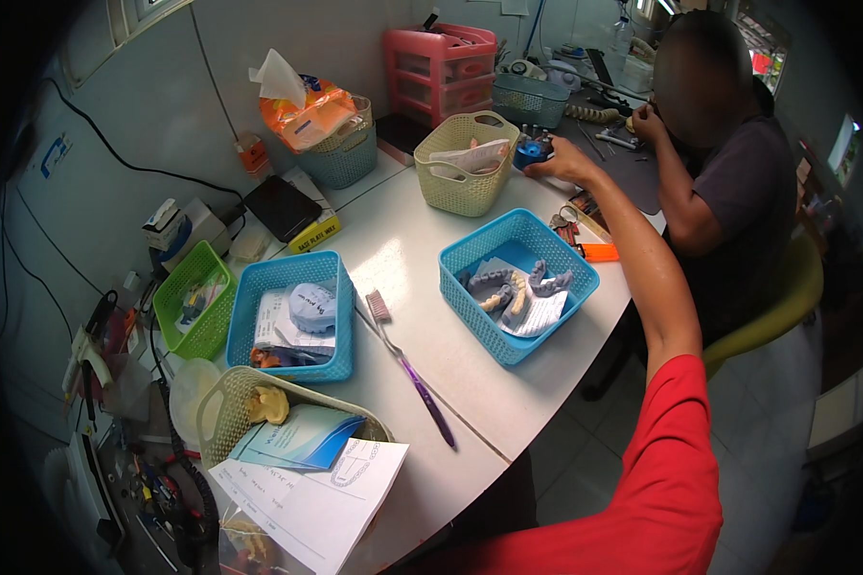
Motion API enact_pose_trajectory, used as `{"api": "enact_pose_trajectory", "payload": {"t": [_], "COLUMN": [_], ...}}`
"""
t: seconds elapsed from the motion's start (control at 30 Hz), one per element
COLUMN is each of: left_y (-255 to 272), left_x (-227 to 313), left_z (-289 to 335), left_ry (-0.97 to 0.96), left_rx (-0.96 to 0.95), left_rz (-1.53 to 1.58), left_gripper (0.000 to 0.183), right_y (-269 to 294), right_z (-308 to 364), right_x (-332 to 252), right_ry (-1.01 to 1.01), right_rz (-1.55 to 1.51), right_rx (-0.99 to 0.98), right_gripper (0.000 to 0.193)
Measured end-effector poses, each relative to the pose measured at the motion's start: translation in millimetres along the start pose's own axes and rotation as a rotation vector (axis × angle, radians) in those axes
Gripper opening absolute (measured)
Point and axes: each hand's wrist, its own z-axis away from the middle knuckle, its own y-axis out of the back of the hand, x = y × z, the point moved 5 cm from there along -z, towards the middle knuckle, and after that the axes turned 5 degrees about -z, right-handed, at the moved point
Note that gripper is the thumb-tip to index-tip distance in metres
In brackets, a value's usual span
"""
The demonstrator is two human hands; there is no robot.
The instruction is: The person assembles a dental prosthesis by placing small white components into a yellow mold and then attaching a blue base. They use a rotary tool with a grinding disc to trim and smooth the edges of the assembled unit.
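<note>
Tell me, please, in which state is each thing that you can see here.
Right hand, grip closed on blue holder.
Toothbrush, lying on the table.
Right blue basket, uncovered, holding dental models.
Left blue basket, uncovered, holding papers.
Nearest cream basket, filled, paper sheet over rim.
Tissue pack, open, tissue protruding.
Pink drawers, apparently shut.
Green chair, occupied.

Soft daylight, probably from the upper-right window (770, 42), glare on white tabletop (391, 264), fisheye-bent edges, black corners, dim lower left.
</note>
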Motion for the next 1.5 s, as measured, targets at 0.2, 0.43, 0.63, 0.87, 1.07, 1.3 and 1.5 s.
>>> {"api": "enact_pose_trajectory", "payload": {"t": [0.2,0.43,0.63,0.87,1.07,1.3,1.5], "left_y": [-1,-8,3,6,-12,2,4], "left_x": [3,2,18,22,-9,-9,-20], "left_z": [-3,-7,-13,-14,0,4,5], "left_ry": [-0.02,-0.064,-0.228,-0.109,0.044,0.053,0.099], "left_rx": [-0.008,-0.011,0.253,0.09,-0.087,-0.042,-0.011], "left_rz": [-0.009,0.018,0.127,0.057,0.18,0.245,0.414], "left_gripper": [0.018,0.019,0.02,0.017,0.041,0.04,0.039], "right_y": [1,0,2,6,61,55,14], "right_z": [4,11,9,29,71,175,302], "right_x": [-1,-5,-13,-23,-46,-204,-329], "right_ry": [0.035,-0.015,-0.006,-0.067,-0.017,0.355,0.74], "right_rz": [-0.082,-0.072,-0.008,-0.04,-0.139,-0.282,0.016], "right_rx": [-0.068,0.04,-0.033,-0.042,0.104,0.105,0.189], "right_gripper": [0.068,0.072,0.078,0.111,0.073,0.035,0.023]}}
